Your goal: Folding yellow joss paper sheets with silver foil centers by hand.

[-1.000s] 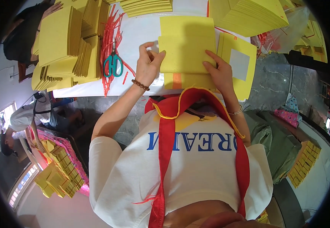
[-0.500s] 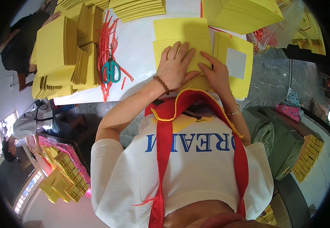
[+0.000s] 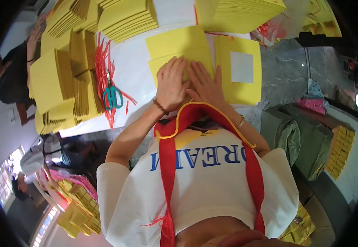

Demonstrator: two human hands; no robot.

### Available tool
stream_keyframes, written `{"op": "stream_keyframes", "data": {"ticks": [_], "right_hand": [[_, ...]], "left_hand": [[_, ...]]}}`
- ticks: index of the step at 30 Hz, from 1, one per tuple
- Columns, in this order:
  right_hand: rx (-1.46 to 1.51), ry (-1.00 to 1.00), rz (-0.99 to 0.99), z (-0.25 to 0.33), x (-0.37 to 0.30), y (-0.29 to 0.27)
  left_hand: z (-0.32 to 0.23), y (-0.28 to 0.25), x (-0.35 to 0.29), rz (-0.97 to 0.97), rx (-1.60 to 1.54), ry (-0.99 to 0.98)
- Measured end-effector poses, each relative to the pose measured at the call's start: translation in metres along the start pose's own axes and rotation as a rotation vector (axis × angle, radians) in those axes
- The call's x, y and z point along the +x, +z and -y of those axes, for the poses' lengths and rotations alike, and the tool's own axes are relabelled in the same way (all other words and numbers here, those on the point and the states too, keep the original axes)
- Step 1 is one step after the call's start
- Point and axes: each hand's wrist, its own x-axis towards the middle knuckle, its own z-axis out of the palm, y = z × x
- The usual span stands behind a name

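A white-topped table point(image 3: 133, 68) carries crowded yellow stacks point(image 3: 47, 84) on its left. Beside them lies a loose bunch of red strips point(image 3: 101, 61), with teal-handled scissors point(image 3: 111, 91) partly over it. Near the front edge lies a creased yellow sheet point(image 3: 179, 43); just right, a yellow panel point(image 3: 241, 68) bearing a pale rectangle. Two more stacks, one left point(image 3: 127, 18) and one right point(image 3: 238, 14), stand along the far side.

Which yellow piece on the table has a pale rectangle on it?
The yellow piece just right of the right hand; its face bears the pale rectangle. The yellow sheet to its left and far-left stacks show none.
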Motion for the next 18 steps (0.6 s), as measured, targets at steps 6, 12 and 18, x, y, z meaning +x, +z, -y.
{"op": "stream_keyframes", "data": {"ticks": [6,12,18], "right_hand": [[-0.05,0.02,0.037,0.005,0.004,-0.005],[-0.117,0.019,0.052,0.009,0.0,-0.006],[-0.104,0.002,0.057,0.004,0.001,-0.001]], "left_hand": [[0.006,-0.022,-0.004,-0.196,-0.231,0.067],[0.009,-0.015,-0.015,-0.011,0.181,0.126],[0.003,-0.034,-0.011,0.076,0.196,0.196]]}}
